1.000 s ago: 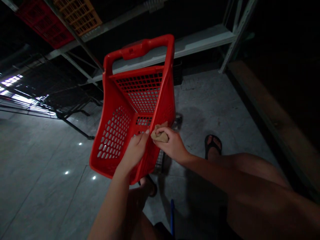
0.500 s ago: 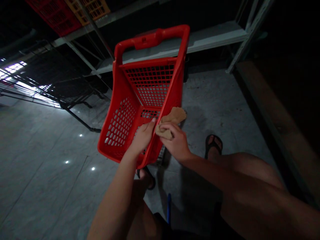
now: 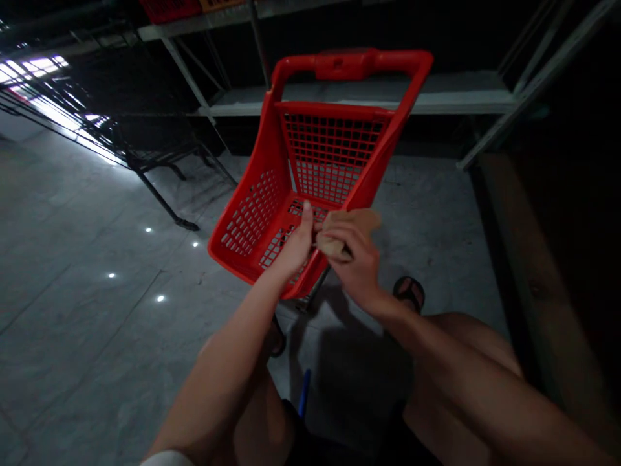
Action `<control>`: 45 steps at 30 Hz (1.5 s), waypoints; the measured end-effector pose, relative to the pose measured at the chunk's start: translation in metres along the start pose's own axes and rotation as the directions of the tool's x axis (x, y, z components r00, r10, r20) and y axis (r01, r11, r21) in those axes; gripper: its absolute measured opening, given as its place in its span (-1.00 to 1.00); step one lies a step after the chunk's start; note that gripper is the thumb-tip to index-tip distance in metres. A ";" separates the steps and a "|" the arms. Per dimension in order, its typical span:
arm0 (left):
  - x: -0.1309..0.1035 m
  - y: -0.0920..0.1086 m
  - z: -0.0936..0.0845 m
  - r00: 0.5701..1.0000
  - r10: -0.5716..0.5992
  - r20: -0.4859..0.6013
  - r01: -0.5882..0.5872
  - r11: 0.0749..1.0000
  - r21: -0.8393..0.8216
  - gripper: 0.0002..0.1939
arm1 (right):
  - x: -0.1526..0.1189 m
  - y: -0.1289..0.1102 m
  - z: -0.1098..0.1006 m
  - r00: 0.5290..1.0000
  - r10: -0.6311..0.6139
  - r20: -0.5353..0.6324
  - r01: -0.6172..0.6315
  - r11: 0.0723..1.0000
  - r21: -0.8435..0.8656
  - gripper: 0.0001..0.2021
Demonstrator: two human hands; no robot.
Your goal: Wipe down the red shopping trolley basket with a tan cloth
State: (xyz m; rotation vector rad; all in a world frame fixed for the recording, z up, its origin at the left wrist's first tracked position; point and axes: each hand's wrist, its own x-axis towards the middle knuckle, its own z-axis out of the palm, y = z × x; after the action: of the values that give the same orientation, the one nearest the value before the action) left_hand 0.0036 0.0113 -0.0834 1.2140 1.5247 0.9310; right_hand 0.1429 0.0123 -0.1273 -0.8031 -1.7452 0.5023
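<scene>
A red plastic shopping cart (image 3: 264, 259) with a perforated basket stands tilted in view before me. My right hand (image 3: 356, 259) is closed round a tan cloth (image 3: 363, 219), bunched in the fingers and pressed on the top of the basket's right side wall. One end of the cloth hangs out beyond the rim. My left hand (image 3: 297, 246) grips that same side wall just left of the cloth, its thumb raised on the inner side. Its other fingers are partly hidden at the rim. The cart's handle (image 3: 339, 65) is at the far end.
Behind the cart stands a metal shelf rack (image 3: 466, 100), with a red crate (image 3: 169, 9) on its upper level. A dark wire frame (image 3: 160, 152) on legs is at left. A wooden beam (image 3: 538, 272) runs along the right. A blue stick-like thing (image 3: 304, 393) shows between my legs.
The view has shifted, so the cart appears farther right. My right hand and the cloth remain at the side wall, now close against my left hand, whose thumb has lifted upright.
</scene>
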 end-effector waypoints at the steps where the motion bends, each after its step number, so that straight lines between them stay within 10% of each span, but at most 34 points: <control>1: 0.001 0.002 -0.001 0.999 -0.036 -0.020 0.035 0.999 -0.036 -0.03 | -0.006 -0.007 0.001 0.987 -0.132 0.086 0.131 0.991 0.024 -0.73; 5: 0.002 0.007 -0.004 0.983 -0.127 -0.129 0.113 0.988 -0.108 0.03 | 0.004 0.006 -0.011 0.851 -0.383 0.359 0.412 0.911 -0.005 -0.69; 10: 0.002 -0.005 0.000 0.990 -0.139 0.020 0.140 0.970 -0.199 0.06 | 0.067 0.067 -0.032 0.976 -0.092 0.199 0.141 0.958 -0.251 -0.72; 14: 0.007 -0.013 0.002 0.996 -0.085 0.012 0.086 0.969 -0.230 -0.02 | 0.052 0.066 -0.022 0.975 -0.105 0.195 0.149 0.962 -0.229 -0.66; 22: 0.011 -0.006 -0.007 0.975 0.047 -0.219 -0.072 0.991 -0.109 -0.07 | -0.018 0.048 -0.012 0.729 -0.324 0.603 0.460 0.884 -0.081 -0.48; 27: -0.034 -0.001 -0.014 0.975 0.220 0.024 -0.212 0.900 0.380 -0.28 | 0.052 0.098 -0.053 0.803 -0.280 0.527 0.443 0.871 -0.212 -0.51; 31: -0.066 -0.010 -0.026 0.940 0.286 0.184 -0.324 0.591 0.739 -0.41 | 0.117 0.134 -0.086 0.848 -0.181 0.498 0.391 0.848 -0.358 -0.60; 36: -0.056 -0.022 -0.050 0.856 0.376 0.355 -0.485 0.345 0.804 -0.70 | 0.173 0.165 -0.086 0.931 -0.064 0.359 0.228 0.870 -0.438 -0.61; 40: -0.035 -0.026 -0.061 0.850 0.414 0.325 -0.458 0.278 0.845 -0.69 | 0.159 0.153 -0.070 0.945 -0.013 0.328 0.150 0.905 -0.397 -0.65; 45: -0.011 -0.031 -0.054 0.837 0.438 0.327 -0.454 0.222 0.863 -0.64 | 0.062 0.092 -0.071 0.941 -0.058 0.333 0.147 0.957 -0.249 -0.68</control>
State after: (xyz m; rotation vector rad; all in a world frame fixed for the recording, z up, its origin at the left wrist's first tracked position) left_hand -0.0561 -0.0069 -0.0952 2.6223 1.7485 0.2611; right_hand 0.2244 0.1163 -0.1266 -0.8481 -2.1837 0.3400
